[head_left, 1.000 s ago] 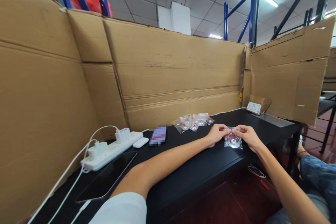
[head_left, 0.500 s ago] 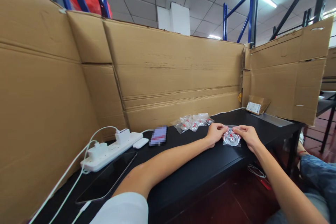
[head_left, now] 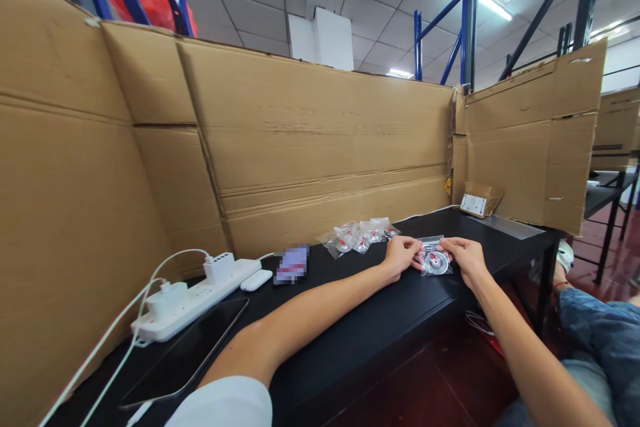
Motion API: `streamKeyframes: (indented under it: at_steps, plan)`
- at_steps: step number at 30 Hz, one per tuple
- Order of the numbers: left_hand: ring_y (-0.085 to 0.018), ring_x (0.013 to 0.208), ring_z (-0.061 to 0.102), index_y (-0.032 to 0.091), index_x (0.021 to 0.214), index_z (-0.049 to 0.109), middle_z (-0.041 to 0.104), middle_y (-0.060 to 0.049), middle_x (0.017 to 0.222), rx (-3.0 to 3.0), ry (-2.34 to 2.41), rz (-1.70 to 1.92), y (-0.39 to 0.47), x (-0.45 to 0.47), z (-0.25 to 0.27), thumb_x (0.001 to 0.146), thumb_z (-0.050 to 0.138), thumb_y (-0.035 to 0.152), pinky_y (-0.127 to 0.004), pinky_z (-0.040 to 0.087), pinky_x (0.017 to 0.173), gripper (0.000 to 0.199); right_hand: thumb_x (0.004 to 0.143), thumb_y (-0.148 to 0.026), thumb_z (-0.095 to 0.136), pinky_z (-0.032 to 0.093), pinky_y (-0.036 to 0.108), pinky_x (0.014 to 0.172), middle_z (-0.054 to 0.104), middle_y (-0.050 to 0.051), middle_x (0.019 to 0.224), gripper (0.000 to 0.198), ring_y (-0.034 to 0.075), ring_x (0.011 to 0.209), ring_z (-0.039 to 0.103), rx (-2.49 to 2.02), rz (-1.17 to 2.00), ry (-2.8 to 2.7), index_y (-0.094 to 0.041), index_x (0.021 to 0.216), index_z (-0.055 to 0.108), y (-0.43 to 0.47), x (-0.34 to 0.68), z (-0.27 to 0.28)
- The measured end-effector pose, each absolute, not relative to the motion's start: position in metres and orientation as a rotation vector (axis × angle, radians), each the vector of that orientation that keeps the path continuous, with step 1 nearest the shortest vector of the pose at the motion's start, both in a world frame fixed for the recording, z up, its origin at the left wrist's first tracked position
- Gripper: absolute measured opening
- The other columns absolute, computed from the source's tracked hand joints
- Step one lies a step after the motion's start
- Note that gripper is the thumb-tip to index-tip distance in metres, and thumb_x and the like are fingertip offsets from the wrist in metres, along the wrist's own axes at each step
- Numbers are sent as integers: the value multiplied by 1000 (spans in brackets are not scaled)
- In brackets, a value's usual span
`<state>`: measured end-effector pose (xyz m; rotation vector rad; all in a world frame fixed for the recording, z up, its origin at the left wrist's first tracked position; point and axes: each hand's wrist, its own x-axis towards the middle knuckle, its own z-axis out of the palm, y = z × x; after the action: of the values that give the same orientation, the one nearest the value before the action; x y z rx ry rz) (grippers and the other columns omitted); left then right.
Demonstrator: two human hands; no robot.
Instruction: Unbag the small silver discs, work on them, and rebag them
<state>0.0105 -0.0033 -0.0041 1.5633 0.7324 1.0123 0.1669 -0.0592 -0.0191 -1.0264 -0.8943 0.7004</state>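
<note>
Between my two hands is a small clear plastic bag (head_left: 435, 263) with a round, clear and silvery disc-shaped item with a red part inside; it looks like a suction cup hook. My left hand (head_left: 401, 257) pinches the bag's left side, its thumb and fingers closed on the film. On the other side, my right hand (head_left: 466, 258) grips the upper right edge of the bag between thumb and fingers. Several similar clear bags (head_left: 357, 236) with red and silvery parts lie in a heap behind my left hand, against the cardboard.
Cardboard walls (head_left: 325, 140) enclose the black table (head_left: 360, 320). At left lie a white power strip (head_left: 195, 303) with cables, a tablet (head_left: 187, 353), a white case (head_left: 257, 280) and a phone (head_left: 292, 264). A brown package (head_left: 481, 200) stands at the far right corner. A person's leg (head_left: 595, 327) shows at right.
The camera view has shifted slightly, moving the scene left. My hands still hold the bag, with its top edge now stretched flatter between them and my right fingers higher on the edge.
</note>
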Motion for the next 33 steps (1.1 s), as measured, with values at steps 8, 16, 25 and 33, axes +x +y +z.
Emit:
streamKeyframes:
  at_steps: [8, 16, 25, 33]
  plan:
    - [-12, 48, 61, 7, 76, 64, 65, -7, 68, 1478, 707, 1024, 3, 9, -7, 80, 71, 31, -26, 57, 44, 25, 56, -33, 78, 37, 23, 43, 69, 10, 62, 24, 11, 48, 52, -1054, 659, -912, -12, 66, 71, -55, 173, -24]
    - [-14, 51, 65, 10, 74, 59, 62, -4, 65, 1290, 823, 1156, 25, 26, -15, 80, 69, 21, -28, 60, 54, 16, 58, -32, 73, 36, 22, 40, 68, 9, 60, 20, 12, 46, 54, -1051, 553, -700, -13, 65, 67, -46, 186, -31]
    - [-16, 52, 65, 14, 68, 58, 59, -1, 55, 1269, 1084, 1225, 69, 110, -9, 74, 66, 8, -31, 56, 60, 12, 58, -31, 71, 35, 23, 40, 68, 9, 59, 19, 12, 45, 53, -1082, 558, -731, -14, 64, 67, -47, 186, -31]
    - [-20, 71, 69, 14, 74, 63, 68, -7, 72, 1497, 1167, 1207, 82, 118, -13, 70, 68, 8, -29, 53, 69, 9, 61, -29, 68, 36, 21, 41, 67, 9, 60, 17, 11, 48, 54, -1099, 556, -777, -12, 65, 68, -48, 184, -30]
